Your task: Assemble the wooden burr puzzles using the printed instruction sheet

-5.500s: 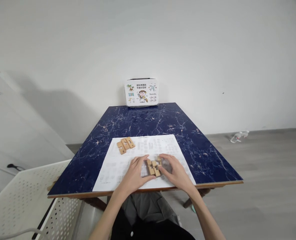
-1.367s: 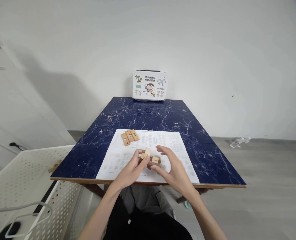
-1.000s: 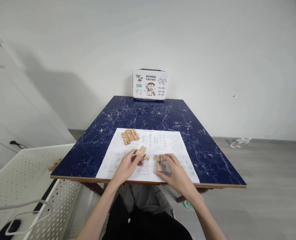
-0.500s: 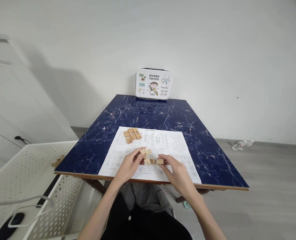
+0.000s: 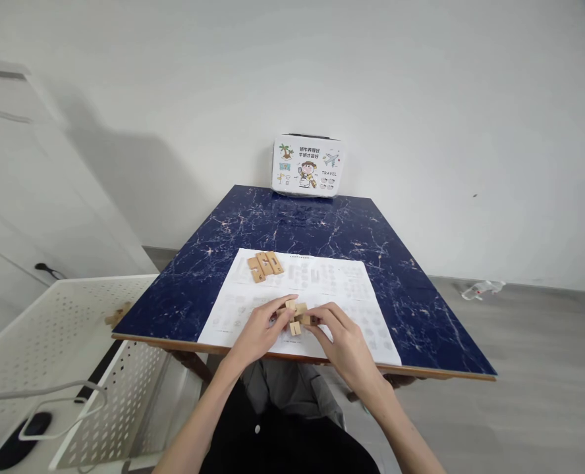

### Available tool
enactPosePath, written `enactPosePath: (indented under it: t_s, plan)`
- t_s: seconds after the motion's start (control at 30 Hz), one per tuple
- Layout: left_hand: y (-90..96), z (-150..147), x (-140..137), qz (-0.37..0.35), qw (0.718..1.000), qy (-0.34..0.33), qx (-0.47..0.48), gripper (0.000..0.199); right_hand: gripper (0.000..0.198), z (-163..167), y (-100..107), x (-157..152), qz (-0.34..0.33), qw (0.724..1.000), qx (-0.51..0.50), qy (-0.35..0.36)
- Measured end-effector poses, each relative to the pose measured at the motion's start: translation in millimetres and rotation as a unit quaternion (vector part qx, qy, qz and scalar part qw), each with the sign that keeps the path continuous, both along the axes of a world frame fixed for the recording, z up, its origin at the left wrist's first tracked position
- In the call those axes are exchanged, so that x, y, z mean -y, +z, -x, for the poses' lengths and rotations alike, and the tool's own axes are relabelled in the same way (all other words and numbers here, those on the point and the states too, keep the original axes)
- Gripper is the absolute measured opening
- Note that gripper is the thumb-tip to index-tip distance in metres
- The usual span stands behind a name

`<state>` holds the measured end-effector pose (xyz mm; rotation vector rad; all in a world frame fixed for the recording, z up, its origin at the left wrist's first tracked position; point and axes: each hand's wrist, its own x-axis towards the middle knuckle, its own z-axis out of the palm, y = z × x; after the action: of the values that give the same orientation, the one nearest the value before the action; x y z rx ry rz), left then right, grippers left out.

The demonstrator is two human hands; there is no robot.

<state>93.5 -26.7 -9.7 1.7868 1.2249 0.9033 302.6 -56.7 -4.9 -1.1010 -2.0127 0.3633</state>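
Together, both hands (image 5: 259, 330) (image 5: 342, 336) pinch square-ended, pale wooden pieces (image 5: 300, 309).

a blue marbled table (image 5: 312, 230) stands by a pale wall (image 5: 401, 105) on a grey wood-look floor (image 5: 534, 368).

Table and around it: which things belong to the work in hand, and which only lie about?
In the work:
blocks, held by left hand and right hand
sheet beneath, probably
flat pieces on it, probably

Lying about, it seems:
case at far edge of table
basket
cable
clear plastic item on floor
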Motion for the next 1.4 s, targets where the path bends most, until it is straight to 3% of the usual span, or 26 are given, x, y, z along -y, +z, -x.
enactPosePath:
  t_s: [0.3,0.57,0.77,0.9,1.17,1.4]
  plan:
    - [1.9,-5.0,3.4,-0.015,1.0,-0.008,-0.01,0.047,0.022,-3.2,0.9,0.6,0.022,0.999,0.01,-0.034]
    - [3.2,-5.0,5.5,-0.034,0.999,-0.024,-0.023,0.044,0.029,-5.0,8.6,1.1,0.043,0.999,-0.006,0.001]
    - [0.9,-2.6,6.9,-0.03,0.996,-0.048,-0.064,0.079,0.032,-10.3,11.9,-3.6,0.052,0.998,-0.005,0.024]
    - [-0.8,-3.6,7.4,-0.048,0.996,-0.062,-0.052,0.065,0.033,-10.4,11.7,-5.4,0.06,0.996,0.0,0.062]
    - [6.0,-3.9,8.5,-0.083,0.992,-0.085,-0.029,0.06,0.031,-7.8,14.6,-3.2,0.058,0.994,-0.013,0.096]
    - [3.9,-2.9,9.2,-0.068,0.995,-0.075,-0.007,0.064,0.028,-6.9,17.4,-2.9,0.053,0.991,-0.059,0.104]
